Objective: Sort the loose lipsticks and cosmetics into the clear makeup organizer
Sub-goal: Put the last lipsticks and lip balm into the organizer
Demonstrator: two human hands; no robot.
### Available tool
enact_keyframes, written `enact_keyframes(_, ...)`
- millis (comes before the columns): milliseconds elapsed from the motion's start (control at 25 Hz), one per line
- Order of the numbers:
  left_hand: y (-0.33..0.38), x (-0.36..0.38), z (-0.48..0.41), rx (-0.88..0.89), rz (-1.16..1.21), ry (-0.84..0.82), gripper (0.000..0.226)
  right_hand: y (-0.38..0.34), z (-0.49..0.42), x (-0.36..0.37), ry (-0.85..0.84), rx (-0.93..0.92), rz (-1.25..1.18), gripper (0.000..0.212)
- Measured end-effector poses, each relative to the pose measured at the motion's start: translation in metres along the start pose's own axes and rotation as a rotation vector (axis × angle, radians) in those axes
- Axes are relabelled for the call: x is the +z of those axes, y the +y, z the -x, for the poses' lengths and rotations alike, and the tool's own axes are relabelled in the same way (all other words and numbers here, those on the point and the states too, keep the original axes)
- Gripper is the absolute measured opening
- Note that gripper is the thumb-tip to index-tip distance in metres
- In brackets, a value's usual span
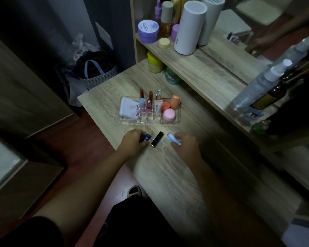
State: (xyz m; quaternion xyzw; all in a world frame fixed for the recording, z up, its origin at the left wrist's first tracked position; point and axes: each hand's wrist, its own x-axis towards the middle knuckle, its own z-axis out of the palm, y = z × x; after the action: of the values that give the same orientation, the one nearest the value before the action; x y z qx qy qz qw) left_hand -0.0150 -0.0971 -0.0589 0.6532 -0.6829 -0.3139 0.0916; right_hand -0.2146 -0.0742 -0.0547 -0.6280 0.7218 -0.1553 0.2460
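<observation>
The clear makeup organizer [177, 120] stands on the wooden desk, holding a white compact [128, 108], several upright lipsticks and tubes, a pink jar [169, 114] and orange tubes. In front of it, my left hand [133, 142] grips a dark blue lip balm stick [146, 138] lying on the desk. My right hand [185, 144] closes on a light blue lip balm tube [172, 138]. Between the two hands a black lipstick [157, 139] lies loose on the desk, untouched.
The desk's front-left edge [103, 134] runs just left of my left hand. A raised shelf [203, 72] behind the organizer carries jars, bottles and a tall white cylinder [189, 27]. Spray bottles [262, 84] lean at right. A bag [95, 72] sits on the floor.
</observation>
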Motion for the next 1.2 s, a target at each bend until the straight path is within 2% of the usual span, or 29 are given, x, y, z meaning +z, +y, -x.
enact_keyframes(80,0.0,-0.013,0.005,-0.014,0.16,0.095,0.018,-0.014,-0.002,-0.004,0.086,-0.031,-0.186,0.029)
enact_keyframes(200,0.008,-0.036,-0.001,-0.03,0.392,0.307,0.015,-0.045,-0.02,-0.004,0.1,-0.01,-0.461,0.032)
enact_keyframes(360,0.013,-0.051,-0.02,-0.001,0.53,0.422,0.017,-0.072,-0.041,0.009,0.158,-0.006,-0.606,0.034)
enact_keyframes(600,0.001,-0.04,-0.038,0.002,0.443,0.402,0.018,-0.078,-0.053,0.037,0.155,0.029,-0.588,0.03)
enact_keyframes(840,-0.007,-0.033,-0.042,0.093,0.3,0.311,0.019,-0.079,-0.056,0.045,0.142,0.055,-0.472,0.03)
enact_keyframes(1080,-0.009,-0.032,-0.039,0.092,0.336,0.298,0.027,-0.073,-0.048,0.039,0.125,0.06,-0.42,0.038)
enact_keyframes(1200,-0.011,-0.027,-0.024,0.078,0.365,0.346,0.022,-0.061,-0.028,0.037,0.199,0.144,-0.349,0.03)
